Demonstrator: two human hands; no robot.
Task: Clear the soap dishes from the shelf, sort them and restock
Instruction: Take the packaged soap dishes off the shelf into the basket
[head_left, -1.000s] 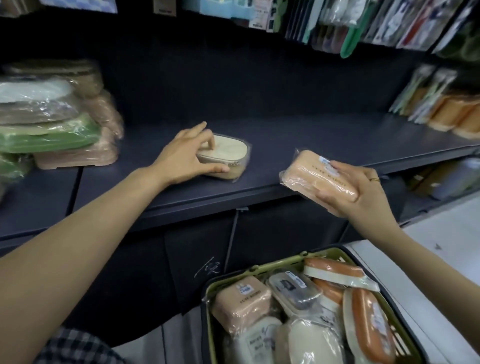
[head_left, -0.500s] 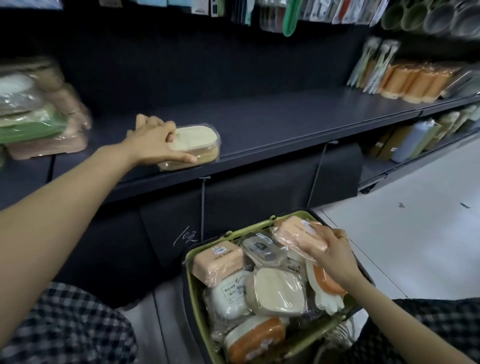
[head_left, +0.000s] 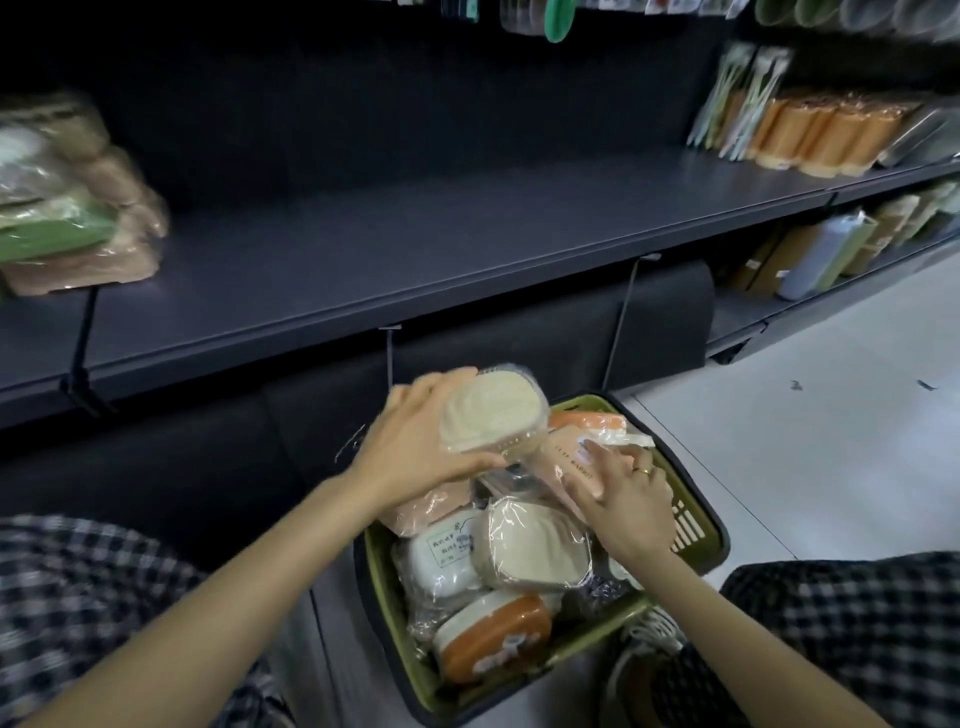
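Carrying the cream soap dish (head_left: 493, 410) off the shelf (head_left: 415, 249), our left hand (head_left: 415, 452) grips it above the basket (head_left: 691, 525); our right hand (head_left: 623, 493), seemingly released, presses a peach dish (head_left: 566, 462).

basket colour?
Olive green, with slotted walls; the basket shows best in the head view, the only view here.

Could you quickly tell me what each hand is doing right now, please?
Left hand: grips a wrapped cream soap dish above the basket.
Right hand: fingers straight, pressing a pink soap dish.
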